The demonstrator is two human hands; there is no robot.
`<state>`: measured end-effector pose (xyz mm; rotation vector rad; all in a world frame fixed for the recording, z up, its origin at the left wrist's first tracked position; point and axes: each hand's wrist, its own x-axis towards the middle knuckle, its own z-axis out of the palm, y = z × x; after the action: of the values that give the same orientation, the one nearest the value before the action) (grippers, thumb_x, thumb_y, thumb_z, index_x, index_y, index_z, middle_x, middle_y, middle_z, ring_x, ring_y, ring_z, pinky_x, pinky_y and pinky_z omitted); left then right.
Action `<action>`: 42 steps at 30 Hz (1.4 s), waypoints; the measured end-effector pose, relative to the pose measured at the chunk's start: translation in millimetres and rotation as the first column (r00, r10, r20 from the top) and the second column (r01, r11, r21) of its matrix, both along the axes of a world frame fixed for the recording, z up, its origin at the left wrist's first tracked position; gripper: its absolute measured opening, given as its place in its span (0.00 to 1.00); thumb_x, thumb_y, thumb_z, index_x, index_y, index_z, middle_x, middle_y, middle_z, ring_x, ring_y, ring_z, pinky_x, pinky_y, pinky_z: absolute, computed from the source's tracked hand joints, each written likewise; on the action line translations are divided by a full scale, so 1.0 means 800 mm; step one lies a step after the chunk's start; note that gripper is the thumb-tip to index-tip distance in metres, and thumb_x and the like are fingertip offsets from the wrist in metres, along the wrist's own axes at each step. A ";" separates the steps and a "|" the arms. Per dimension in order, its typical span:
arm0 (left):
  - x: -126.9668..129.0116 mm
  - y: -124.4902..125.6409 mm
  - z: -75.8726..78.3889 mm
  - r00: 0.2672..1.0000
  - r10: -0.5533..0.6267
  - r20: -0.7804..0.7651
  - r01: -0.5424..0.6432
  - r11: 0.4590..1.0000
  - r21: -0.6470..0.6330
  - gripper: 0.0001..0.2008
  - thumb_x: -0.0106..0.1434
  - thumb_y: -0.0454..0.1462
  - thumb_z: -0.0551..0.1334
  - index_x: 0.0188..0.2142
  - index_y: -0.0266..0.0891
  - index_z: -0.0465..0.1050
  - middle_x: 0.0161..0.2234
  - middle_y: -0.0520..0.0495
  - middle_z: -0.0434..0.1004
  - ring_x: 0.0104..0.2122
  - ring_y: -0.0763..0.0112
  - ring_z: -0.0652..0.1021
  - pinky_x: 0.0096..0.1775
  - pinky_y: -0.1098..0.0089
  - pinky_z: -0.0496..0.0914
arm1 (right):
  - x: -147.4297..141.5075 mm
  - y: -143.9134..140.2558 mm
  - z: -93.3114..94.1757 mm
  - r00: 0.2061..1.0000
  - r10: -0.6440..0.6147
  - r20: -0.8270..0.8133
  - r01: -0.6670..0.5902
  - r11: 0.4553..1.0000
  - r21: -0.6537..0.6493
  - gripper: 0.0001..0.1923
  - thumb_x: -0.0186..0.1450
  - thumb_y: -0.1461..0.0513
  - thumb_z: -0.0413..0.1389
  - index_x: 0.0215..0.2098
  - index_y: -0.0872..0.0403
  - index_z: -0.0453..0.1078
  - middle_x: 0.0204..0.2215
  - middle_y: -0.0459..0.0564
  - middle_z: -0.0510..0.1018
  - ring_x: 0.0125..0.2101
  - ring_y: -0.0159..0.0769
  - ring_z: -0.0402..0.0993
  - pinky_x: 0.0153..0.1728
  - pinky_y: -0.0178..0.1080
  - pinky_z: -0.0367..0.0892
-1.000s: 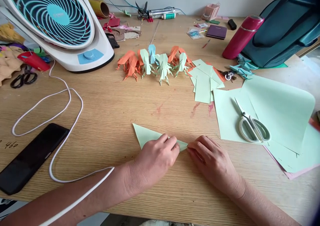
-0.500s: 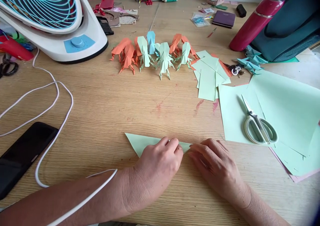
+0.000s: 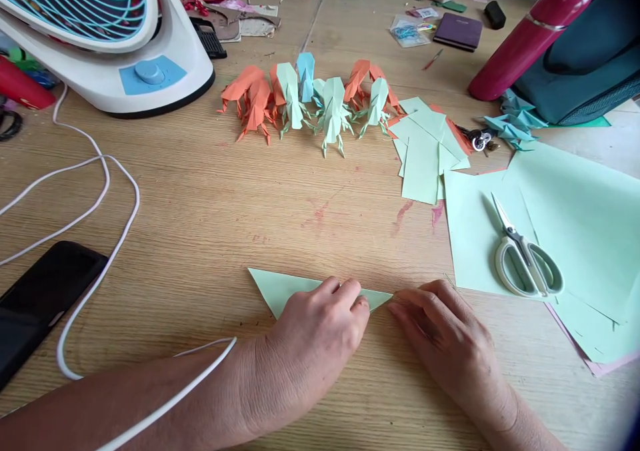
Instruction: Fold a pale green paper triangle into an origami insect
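Head view: I see the left hand [image 3: 317,328] lying flat on a pale green paper triangle [image 3: 280,286] near the table's [image 3: 200,204] front edge, fingers pressing it down, not pinching; the right hand [image 3: 447,334] touches its right tip with fingertips, nothing grasped. I'd call it an early fold: one flat creased triangle, versus a row of finished orange, green and blue paper insects [image 3: 305,98] farther back, with matte green sheets [image 3: 575,218] and scissors [image 3: 525,258] to the right.

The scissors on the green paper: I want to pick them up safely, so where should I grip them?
Grip the scissors by the pale handle loops, coming from the near right. The closed blades point up and left, away from the person, and the loops lie flat on the green sheets, unobstructed.
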<state>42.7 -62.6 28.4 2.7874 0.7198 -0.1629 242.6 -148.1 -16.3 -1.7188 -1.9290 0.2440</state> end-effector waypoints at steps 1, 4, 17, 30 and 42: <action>0.000 0.000 0.000 1.000 -0.001 -0.006 0.001 1.000 -0.007 0.10 0.63 0.25 0.58 0.41 0.38 0.72 0.37 0.47 0.72 0.37 0.65 0.75 0.32 0.68 0.74 | 0.000 0.002 0.000 1.000 0.019 -0.001 -0.019 1.000 0.001 0.04 0.69 0.64 0.55 0.40 0.51 0.72 0.30 0.48 0.73 0.29 0.35 0.70 0.33 0.40 0.65; 0.000 0.001 0.002 1.000 -0.005 -0.017 0.005 1.000 -0.026 0.11 0.61 0.25 0.60 0.41 0.38 0.72 0.37 0.47 0.72 0.37 0.64 0.75 0.32 0.67 0.74 | -0.002 0.007 0.001 0.999 0.053 -0.002 -0.053 0.999 0.007 0.04 0.69 0.65 0.55 0.38 0.51 0.72 0.29 0.48 0.72 0.29 0.34 0.69 0.33 0.41 0.64; -0.001 0.005 0.002 1.000 0.014 -0.012 -0.015 0.998 -0.055 0.09 0.63 0.26 0.59 0.39 0.40 0.72 0.36 0.48 0.72 0.36 0.66 0.75 0.32 0.69 0.73 | 0.002 0.008 0.001 0.999 0.012 -0.044 -0.012 1.000 0.000 0.03 0.68 0.64 0.56 0.38 0.51 0.72 0.29 0.46 0.71 0.28 0.33 0.69 0.32 0.38 0.65; -0.004 0.015 0.005 1.000 0.029 -0.006 -0.029 0.989 -0.142 0.07 0.66 0.30 0.59 0.41 0.41 0.73 0.36 0.50 0.71 0.34 0.70 0.75 0.32 0.72 0.70 | 0.000 0.014 0.000 0.997 0.059 -0.044 -0.059 0.998 -0.014 0.04 0.69 0.65 0.56 0.37 0.52 0.73 0.27 0.46 0.72 0.28 0.32 0.67 0.35 0.40 0.61; -0.026 0.041 0.013 0.964 0.264 0.012 -0.244 0.905 -0.350 0.09 0.68 0.35 0.59 0.30 0.38 0.69 0.31 0.53 0.73 0.30 0.72 0.73 0.31 0.70 0.61 | -0.002 0.020 0.001 0.998 0.025 -0.056 -0.028 0.998 -0.054 0.06 0.70 0.64 0.55 0.35 0.53 0.72 0.28 0.45 0.71 0.29 0.32 0.66 0.36 0.39 0.59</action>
<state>22.1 -29.6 38.6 2.3316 0.9321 -0.1405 241.2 -132.2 -15.8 -1.7044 -1.9224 0.3541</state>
